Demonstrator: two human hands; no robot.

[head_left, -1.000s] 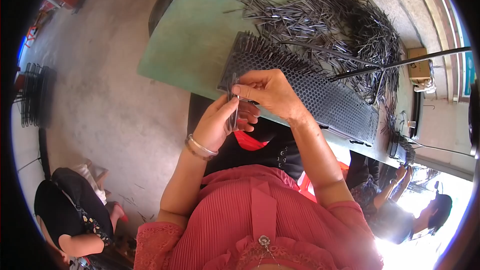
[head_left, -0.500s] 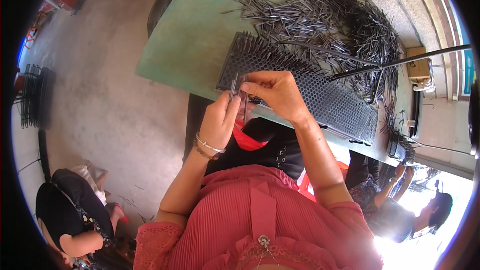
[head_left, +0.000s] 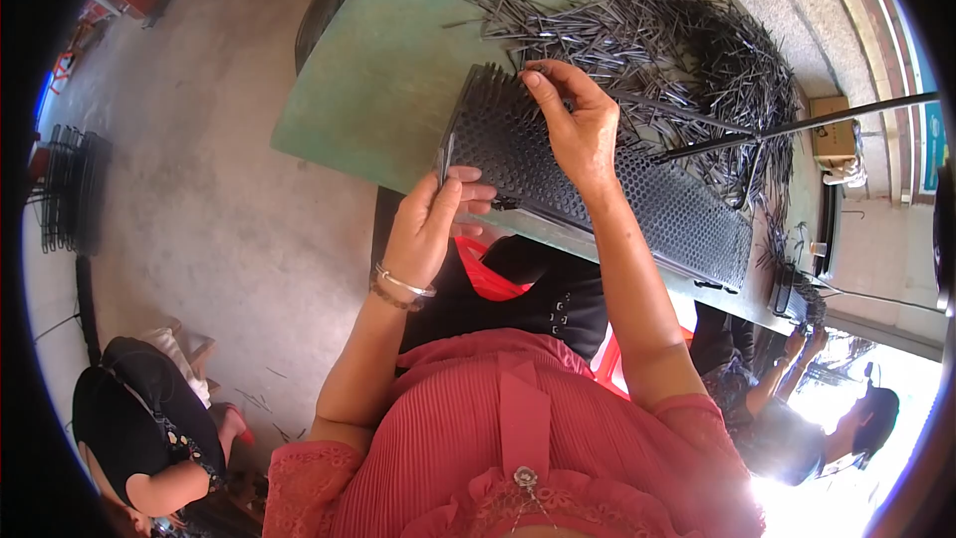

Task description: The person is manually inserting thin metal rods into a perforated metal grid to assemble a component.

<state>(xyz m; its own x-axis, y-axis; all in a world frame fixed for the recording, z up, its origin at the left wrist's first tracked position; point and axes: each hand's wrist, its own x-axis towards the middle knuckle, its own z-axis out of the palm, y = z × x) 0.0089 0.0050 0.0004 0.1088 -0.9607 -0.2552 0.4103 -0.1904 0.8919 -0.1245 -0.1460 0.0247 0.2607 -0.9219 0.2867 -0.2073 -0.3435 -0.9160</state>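
Observation:
My left hand (head_left: 422, 224) pinches a few thin dark strips (head_left: 445, 154) upright between thumb and forefinger, its other fingers spread. It is beside the near left corner of a black tray full of round holes (head_left: 657, 204). Over the tray's far side, my right hand (head_left: 578, 120) is closed in a pinch at the top of a thin dark strip, mostly hidden by the fingers. Several dark strips (head_left: 493, 90) stand upright in the holes along that far side, to the left of my right hand.
A large heap of loose dark strips (head_left: 617, 30) lies behind the tray on the green table (head_left: 358, 90). Black rods (head_left: 787, 127) cross above the table's right part. A person (head_left: 777, 408) works at the far right; another person (head_left: 149, 418) is at lower left.
My right hand has moved away from my left hand, up to the tray's far side. My left hand has shifted slightly left, and its lower fingers have spread.

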